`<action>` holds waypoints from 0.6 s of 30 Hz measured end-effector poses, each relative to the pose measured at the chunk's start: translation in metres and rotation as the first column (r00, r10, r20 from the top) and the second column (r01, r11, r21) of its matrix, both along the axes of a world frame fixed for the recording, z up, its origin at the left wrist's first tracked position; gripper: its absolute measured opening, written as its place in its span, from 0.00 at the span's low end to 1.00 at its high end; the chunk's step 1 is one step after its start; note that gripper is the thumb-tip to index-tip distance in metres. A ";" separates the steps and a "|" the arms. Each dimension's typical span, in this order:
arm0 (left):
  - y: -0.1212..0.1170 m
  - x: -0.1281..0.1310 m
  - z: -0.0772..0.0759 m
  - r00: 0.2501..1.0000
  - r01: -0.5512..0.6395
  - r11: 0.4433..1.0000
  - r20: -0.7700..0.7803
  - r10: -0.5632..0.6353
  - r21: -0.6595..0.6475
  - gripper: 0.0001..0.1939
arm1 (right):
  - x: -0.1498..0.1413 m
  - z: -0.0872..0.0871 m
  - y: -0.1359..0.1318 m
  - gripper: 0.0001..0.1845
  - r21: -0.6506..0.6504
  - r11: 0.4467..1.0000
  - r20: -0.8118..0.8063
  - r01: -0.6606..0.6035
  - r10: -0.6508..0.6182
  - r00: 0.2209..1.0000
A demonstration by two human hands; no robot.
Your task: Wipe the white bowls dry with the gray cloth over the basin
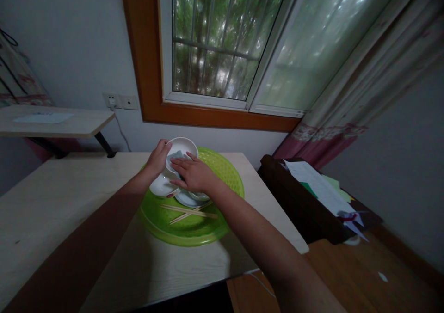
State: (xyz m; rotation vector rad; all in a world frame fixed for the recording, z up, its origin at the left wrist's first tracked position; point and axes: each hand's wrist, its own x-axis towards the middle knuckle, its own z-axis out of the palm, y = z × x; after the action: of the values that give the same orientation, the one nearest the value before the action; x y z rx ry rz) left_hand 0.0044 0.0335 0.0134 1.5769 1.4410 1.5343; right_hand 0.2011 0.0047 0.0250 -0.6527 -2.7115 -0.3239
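My left hand (158, 158) grips the rim of a white bowl (183, 145), holding it tilted above a green round tray (222, 174). My right hand (194, 173) presses a pale blue-grey cloth (176, 156) into the bowl with its fingers flat together. Under the hands more white bowls (160, 187) and a small white dish (185, 199) rest in the tray. A few wooden chopsticks (189, 212) lie crossed on the tray's near side.
The tray sits on a light wooden table (69, 202) below a barred window (215, 40). A dark cabinet (305, 206) with papers (319, 186) stands to the right, a small shelf table (55, 121) at the left, and a wall socket (120, 101) behind.
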 end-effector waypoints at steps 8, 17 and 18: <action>-0.002 0.005 -0.001 0.991 0.120 0.993 0.050 -0.121 0.016 0.17 | -0.003 0.000 0.002 0.40 0.057 0.992 -0.042 0.113 -0.111 0.993; -0.012 0.006 0.013 0.997 -0.044 0.996 -0.065 0.049 0.072 0.14 | -0.006 0.006 -0.003 0.39 0.117 0.958 -0.045 0.262 -0.258 0.965; -0.013 0.005 0.014 0.994 -0.069 0.994 -0.082 0.076 0.084 0.14 | -0.006 0.007 -0.004 0.38 0.116 0.957 -0.035 0.264 -0.262 0.964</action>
State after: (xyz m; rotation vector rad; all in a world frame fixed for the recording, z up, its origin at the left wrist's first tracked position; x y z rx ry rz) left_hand 0.0099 0.0204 0.0273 1.6724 1.5145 1.6031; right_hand 0.1951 0.0009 0.0322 -0.9780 -2.5634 -0.5384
